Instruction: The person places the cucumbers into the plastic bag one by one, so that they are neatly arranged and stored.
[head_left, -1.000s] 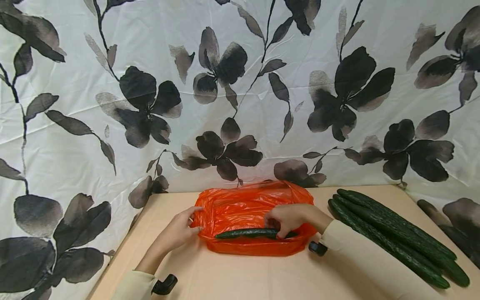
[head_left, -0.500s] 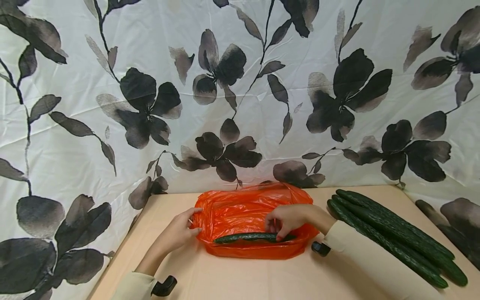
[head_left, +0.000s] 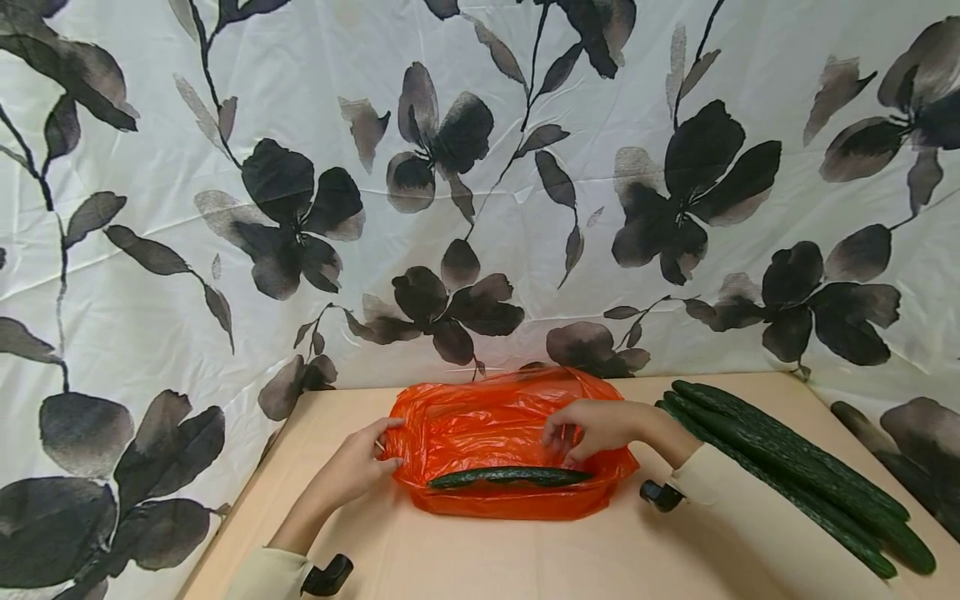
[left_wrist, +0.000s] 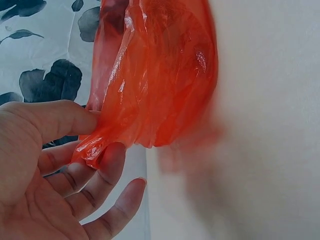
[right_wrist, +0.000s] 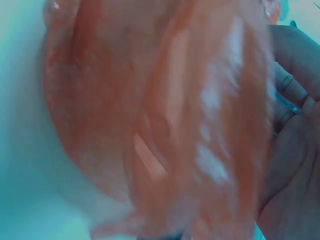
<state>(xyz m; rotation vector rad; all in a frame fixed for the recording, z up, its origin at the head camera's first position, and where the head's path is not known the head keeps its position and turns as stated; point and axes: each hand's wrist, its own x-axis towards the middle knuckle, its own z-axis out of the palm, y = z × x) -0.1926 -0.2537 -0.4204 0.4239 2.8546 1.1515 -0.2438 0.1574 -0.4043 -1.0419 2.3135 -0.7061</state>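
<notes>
An orange-red plastic bag (head_left: 480,417) lies in the middle of the table with its mouth spread. One dark green cucumber (head_left: 510,476) rests in it, along the near side. My left hand (head_left: 360,462) pinches the bag's left edge; in the left wrist view thumb and fingers have the gathered film (left_wrist: 92,147) between them. Over the right part of the bag is my right hand (head_left: 592,429), fingers loosely bent, apart from the cucumber and holding nothing. The right wrist view is blurred, with bag film (right_wrist: 165,120) covering much of it and the hand at its right side.
Several long cucumbers (head_left: 787,467) lie side by side at the right of the light wooden table (head_left: 435,558), close to the right forearm. Behind the table hangs a white cloth (head_left: 525,208) with dark flowers.
My right hand has let go of the cucumber and moved up and slightly right. The cucumber stays in the bag. My left hand keeps its hold on the bag's edge.
</notes>
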